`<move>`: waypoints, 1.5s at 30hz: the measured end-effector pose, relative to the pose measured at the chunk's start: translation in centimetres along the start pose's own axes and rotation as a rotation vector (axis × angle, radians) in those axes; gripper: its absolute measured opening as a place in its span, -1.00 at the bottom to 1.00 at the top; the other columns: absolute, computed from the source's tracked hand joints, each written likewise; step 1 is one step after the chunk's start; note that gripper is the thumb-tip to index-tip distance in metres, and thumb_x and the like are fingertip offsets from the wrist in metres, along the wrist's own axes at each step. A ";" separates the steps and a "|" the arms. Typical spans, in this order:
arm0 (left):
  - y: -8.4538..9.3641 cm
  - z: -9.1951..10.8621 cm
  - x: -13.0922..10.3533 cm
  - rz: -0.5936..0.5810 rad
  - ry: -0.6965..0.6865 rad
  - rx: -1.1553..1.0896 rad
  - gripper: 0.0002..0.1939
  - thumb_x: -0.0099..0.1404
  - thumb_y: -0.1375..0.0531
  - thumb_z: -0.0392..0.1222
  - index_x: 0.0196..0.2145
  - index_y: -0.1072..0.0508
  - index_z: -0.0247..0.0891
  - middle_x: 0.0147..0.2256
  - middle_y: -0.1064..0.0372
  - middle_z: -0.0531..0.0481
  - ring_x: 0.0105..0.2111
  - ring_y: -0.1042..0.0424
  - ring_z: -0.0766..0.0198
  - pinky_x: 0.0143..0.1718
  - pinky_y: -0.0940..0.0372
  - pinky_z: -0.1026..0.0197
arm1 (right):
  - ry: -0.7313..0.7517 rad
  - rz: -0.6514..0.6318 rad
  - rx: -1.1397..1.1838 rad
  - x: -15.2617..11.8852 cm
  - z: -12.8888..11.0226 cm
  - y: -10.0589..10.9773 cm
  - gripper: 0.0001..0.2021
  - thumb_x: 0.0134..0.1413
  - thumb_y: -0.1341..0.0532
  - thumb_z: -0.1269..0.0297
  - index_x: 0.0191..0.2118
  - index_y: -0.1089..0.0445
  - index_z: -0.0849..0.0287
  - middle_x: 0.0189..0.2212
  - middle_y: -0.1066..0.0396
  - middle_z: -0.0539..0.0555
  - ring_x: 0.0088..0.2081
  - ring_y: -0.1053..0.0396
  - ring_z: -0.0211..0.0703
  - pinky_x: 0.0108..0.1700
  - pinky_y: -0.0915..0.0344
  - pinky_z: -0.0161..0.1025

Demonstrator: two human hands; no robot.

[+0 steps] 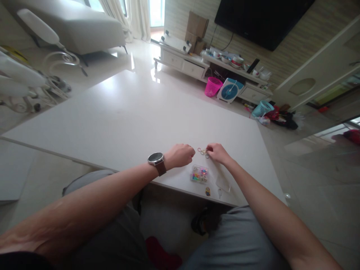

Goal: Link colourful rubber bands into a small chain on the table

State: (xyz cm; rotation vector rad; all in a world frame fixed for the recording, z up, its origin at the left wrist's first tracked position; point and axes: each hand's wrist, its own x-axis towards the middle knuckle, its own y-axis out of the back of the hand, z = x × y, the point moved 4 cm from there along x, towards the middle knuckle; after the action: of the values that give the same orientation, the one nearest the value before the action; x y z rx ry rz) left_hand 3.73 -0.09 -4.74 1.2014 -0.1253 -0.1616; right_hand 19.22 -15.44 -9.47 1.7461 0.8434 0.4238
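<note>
Over the white table, my left hand (181, 155), with a watch (156, 158) on its wrist, is closed in a loose fist; whether it holds anything is hidden. To its right, the fingertips of my right hand (217, 152) are pinched together at a few small coloured rings (202, 152) on the tabletop; what they grip is too small to make out. Below the hands sits a clear compartment box (199, 174) of colourful small pieces. Near the table edge lie a yellow cartoon figure charm (207, 191) and a small pale item (219, 193). A transparent sheet or bag (222, 183) is beside the box.
The white table (135, 112) reaches far to the left and forward. Beyond it stand a low cabinet (194, 69), a pink basket (213, 87), a blue-and-white fan (230, 90) and a teal basket (262, 108). White chairs (25, 71) are at the left.
</note>
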 end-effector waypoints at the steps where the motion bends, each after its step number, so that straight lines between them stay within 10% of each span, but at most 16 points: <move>1: 0.0 0.0 0.0 0.001 0.001 -0.003 -0.78 0.19 -0.08 -0.30 -0.35 -0.54 -0.23 -0.27 -0.53 -0.13 -0.30 -0.50 0.14 -0.33 -0.26 0.18 | -0.006 0.000 0.016 0.0 0.0 0.0 -0.91 0.04 -0.20 0.45 -0.37 -0.47 0.21 -0.43 -0.45 0.01 -0.37 -0.34 -0.26 -0.30 -0.18 -0.37; 11: -0.3 0.0 0.3 -0.017 -0.008 0.019 -0.78 0.20 -0.08 -0.30 -0.35 -0.54 -0.24 -0.28 -0.53 -0.14 -0.29 -0.50 0.14 -0.30 -0.30 0.18 | 0.029 -0.012 0.149 0.0 -0.5 -0.8 -0.80 0.11 -0.22 0.36 -0.12 -0.47 0.17 -0.44 -0.46 -0.02 -0.41 -0.35 -0.30 -0.30 -0.22 -0.39; 23: -0.5 0.0 0.0 -0.027 -0.016 0.014 -0.79 0.20 -0.08 -0.31 -0.36 -0.53 -0.24 -0.28 -0.52 -0.15 -0.31 -0.50 0.12 -0.36 -0.26 0.17 | 0.048 -0.048 0.069 0.2 -0.1 -0.8 -0.96 0.01 -0.22 0.45 -0.41 -0.41 0.22 -0.42 -0.42 0.01 -0.38 -0.30 -0.28 -0.31 -0.15 -0.37; 29: -0.5 -0.1 0.3 -0.017 -0.022 -0.001 -0.80 0.20 -0.09 -0.31 -0.36 -0.53 -0.24 -0.28 -0.52 -0.15 -0.31 -0.50 0.15 -0.34 -0.28 0.18 | 0.053 -0.061 0.078 -0.1 -0.4 -0.8 -0.80 0.05 -0.21 0.43 -0.15 -0.38 0.17 -0.46 -0.41 -0.07 -0.43 -0.30 -0.31 -0.35 -0.16 -0.40; 45: -0.3 0.1 0.0 -0.025 -0.016 0.017 -0.80 0.21 -0.09 -0.31 -0.35 -0.53 -0.25 -0.26 -0.52 -0.17 -0.29 -0.51 0.10 -0.32 -0.31 0.14 | 0.110 -0.015 -0.044 0.2 -0.6 -1.2 -0.94 0.15 -0.10 0.45 -0.30 -0.31 0.24 -0.29 -0.32 0.10 -0.28 -0.24 -0.21 -0.23 -0.14 -0.32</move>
State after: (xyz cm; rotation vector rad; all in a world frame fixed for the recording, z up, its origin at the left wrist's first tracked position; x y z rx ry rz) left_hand 3.71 -0.32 -4.96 1.2188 -0.1254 -0.1927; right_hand 18.62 -14.70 -10.48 1.6868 0.9176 0.5287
